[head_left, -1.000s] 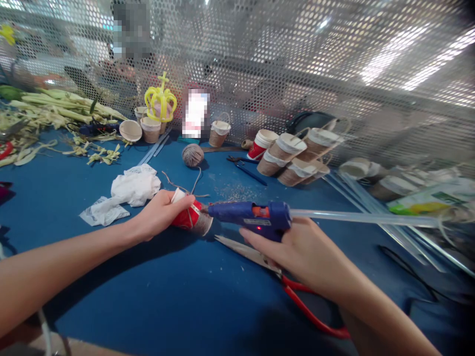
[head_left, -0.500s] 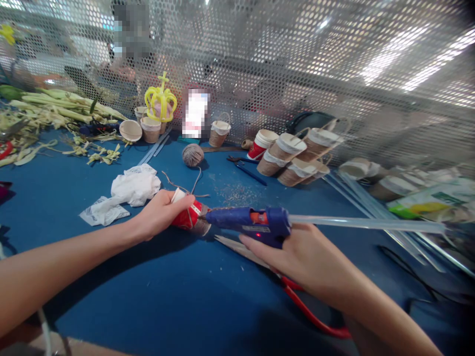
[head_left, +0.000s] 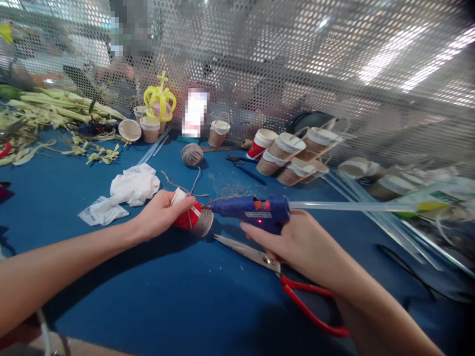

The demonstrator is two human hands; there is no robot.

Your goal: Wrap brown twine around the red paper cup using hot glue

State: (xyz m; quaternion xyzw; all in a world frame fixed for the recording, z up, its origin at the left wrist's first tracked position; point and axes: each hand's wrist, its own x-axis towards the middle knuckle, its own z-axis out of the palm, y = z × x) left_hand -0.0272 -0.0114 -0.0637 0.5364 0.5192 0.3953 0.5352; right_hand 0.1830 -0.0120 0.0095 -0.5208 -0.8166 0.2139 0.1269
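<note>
My left hand (head_left: 158, 215) is closed around a red paper cup (head_left: 190, 219) lying on its side on the blue table, its base end partly wrapped in brown twine. My right hand (head_left: 297, 242) grips a blue glue gun (head_left: 252, 211) with a long clear glue stick (head_left: 352, 205) trailing out to the right. The gun's nozzle points at the cup's twine-wrapped end and sits right at it. A loose strand of twine runs from the cup back to a ball of twine (head_left: 192, 154).
Red-handled scissors (head_left: 289, 284) lie open under my right wrist. Crumpled white paper (head_left: 129, 188) lies left of the cup. Several twine-wrapped cups (head_left: 293, 155) are piled at the back by a perforated metal screen, with a yellow crown (head_left: 159, 99), blue pliers (head_left: 247, 168) and palm leaves (head_left: 55, 111).
The glue gun has lifted and shifted slightly up along the cup's end, uncovering the scissors blades. My left hand and the cup stay in place.
</note>
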